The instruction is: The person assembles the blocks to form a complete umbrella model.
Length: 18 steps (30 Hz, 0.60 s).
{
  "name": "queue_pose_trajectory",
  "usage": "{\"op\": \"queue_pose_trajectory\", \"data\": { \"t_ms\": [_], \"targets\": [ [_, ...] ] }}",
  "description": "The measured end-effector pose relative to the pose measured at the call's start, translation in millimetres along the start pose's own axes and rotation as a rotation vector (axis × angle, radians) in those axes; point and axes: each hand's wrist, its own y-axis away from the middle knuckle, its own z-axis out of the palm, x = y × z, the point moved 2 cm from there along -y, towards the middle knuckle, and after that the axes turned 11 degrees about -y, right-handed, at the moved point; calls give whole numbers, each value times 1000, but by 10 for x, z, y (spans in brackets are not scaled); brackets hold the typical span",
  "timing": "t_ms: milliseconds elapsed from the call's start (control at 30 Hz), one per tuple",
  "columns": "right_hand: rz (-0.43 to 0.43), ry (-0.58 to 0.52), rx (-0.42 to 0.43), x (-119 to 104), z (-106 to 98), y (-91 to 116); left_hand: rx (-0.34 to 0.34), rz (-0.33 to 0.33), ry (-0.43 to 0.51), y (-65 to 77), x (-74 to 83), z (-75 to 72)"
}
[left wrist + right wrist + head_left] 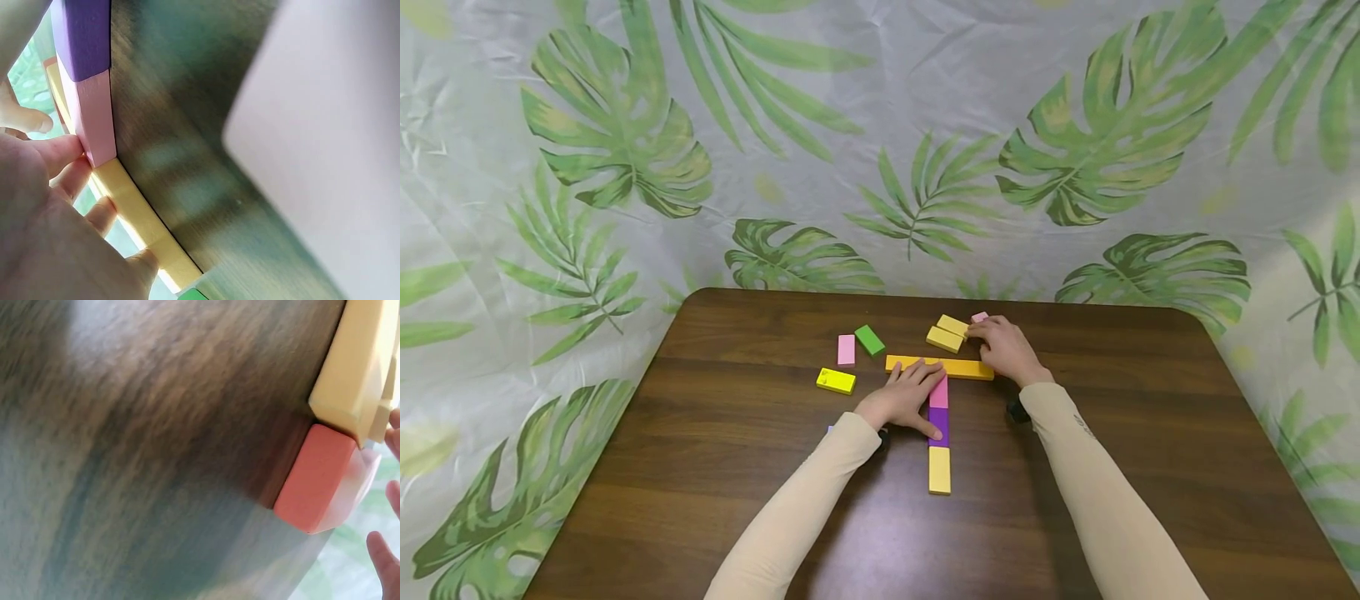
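Note:
My left hand (910, 397) lies spread over the junction of an orange bar (966, 368) and a column of blocks. Its fingertips touch the bar and a pink block (95, 115), and the thumb rests at a purple block (938, 425). A pale yellow block (939, 471) ends the column nearest me. My right hand (1009, 350) is behind the bar's right end, fingertips beside two pale yellow blocks (944, 338) and a small pink block (980, 317). In the right wrist view its fingers are apart, near a salmon-coloured block (315, 478) that meets a yellow bar (353, 369).
To the left lie a pink block (846, 350), a green block (869, 340) and a bright yellow block (836, 381). A small bluish piece shows beside the left sleeve. The brown table (722, 400) ends at a leaf-patterned curtain (820, 167).

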Motion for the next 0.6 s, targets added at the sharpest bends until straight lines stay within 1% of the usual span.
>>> {"op": "queue_pose_trajectory", "data": {
  "t_ms": [200, 467, 600],
  "targets": [
    [10, 23, -34, 9, 9, -6, 0, 0, 11, 7, 1, -3],
    [83, 41, -105, -8, 9, -42, 8, 3, 13, 12, 4, -1],
    [104, 83, -141, -21, 20, -73, 12, 5, 14, 0, -3, 12]
  ]
}}
